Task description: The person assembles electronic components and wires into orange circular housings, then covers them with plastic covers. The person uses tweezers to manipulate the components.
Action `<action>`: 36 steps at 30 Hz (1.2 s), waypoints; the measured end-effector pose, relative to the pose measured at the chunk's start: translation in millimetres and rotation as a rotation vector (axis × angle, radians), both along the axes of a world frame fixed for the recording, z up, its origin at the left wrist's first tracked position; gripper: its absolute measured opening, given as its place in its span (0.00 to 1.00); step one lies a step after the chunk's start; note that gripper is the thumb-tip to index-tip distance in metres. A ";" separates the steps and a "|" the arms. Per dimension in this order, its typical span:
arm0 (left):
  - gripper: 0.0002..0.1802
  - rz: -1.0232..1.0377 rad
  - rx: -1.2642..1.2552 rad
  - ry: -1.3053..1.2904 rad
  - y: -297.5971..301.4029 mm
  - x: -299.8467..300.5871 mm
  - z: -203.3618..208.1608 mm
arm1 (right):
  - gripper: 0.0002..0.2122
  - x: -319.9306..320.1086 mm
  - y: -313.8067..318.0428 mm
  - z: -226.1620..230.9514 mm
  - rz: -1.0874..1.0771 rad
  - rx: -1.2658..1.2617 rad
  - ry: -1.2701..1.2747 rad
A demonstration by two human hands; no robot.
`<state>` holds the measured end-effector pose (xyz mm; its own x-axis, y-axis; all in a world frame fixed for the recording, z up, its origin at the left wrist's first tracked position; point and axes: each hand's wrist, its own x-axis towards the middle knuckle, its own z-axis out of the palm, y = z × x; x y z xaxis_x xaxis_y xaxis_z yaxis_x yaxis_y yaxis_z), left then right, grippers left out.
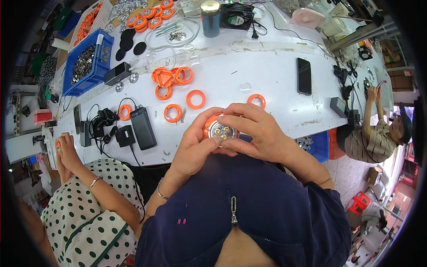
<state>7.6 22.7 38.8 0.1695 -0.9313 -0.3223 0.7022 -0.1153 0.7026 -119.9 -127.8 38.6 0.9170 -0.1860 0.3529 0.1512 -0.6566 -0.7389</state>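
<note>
Close to my body, just over the table's front edge, both hands hold a round orange LED light (220, 130). Its shiny reflector with several small yellow LEDs faces up. My left hand (194, 144) wraps its left side, thumb on the front face. My right hand (258, 133) grips the other side, its fingers across the top of the rim. Beyond them on the white table (271, 75) lie loose orange rings (187, 99), one of them (263, 101) right by my right fingers. A clear round disc (245, 87) sits farther back, near a group of orange housings (163, 77).
A blue bin (105, 55) of small metal parts stands at left, near black discs (126, 41) and finished-looking orange lights (141, 23). Black power bank (143, 129) and cables lie left, a phone (304, 76) right. A co-worker's hands (66, 153) are at left; another person (378, 138) sits at right.
</note>
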 end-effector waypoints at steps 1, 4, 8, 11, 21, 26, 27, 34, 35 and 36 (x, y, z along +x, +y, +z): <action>0.29 0.000 0.007 -0.021 0.1 -0.2 0.3 | 0.21 -0.5 0.3 -0.7 0.004 0.021 0.004; 0.29 0.013 0.016 -0.040 0.5 -2.5 0.8 | 0.21 -3.0 2.1 -1.5 0.004 0.062 0.018; 0.29 0.018 0.034 -0.025 -0.8 -3.4 1.6 | 0.20 -4.9 6.2 -3.7 -0.043 0.163 0.021; 0.29 0.029 0.007 0.067 0.3 -0.8 -4.3 | 0.16 -5.5 5.3 -6.6 -0.037 0.413 0.106; 0.30 0.020 -0.026 0.159 -2.5 1.3 -5.4 | 0.11 -0.7 7.2 -17.5 -0.064 0.549 0.088; 0.34 0.061 0.042 0.088 -3.3 -2.1 -4.4 | 0.10 -1.0 13.2 -14.1 -0.102 0.710 0.124; 0.34 0.060 0.042 0.088 -3.3 -2.7 -4.4 | 0.10 -1.0 13.8 -13.8 -0.103 0.711 0.124; 0.30 0.037 -0.020 0.021 -1.7 -1.4 -4.3 | 0.11 1.1 14.0 -8.3 -0.097 0.793 0.157; 0.30 0.038 -0.020 0.004 -1.8 -1.7 -3.4 | 0.11 1.2 13.5 -9.5 -0.089 0.750 0.135; 0.30 0.037 -0.020 0.005 -1.9 -1.5 -3.7 | 0.11 1.6 12.3 -9.8 -0.090 0.750 0.135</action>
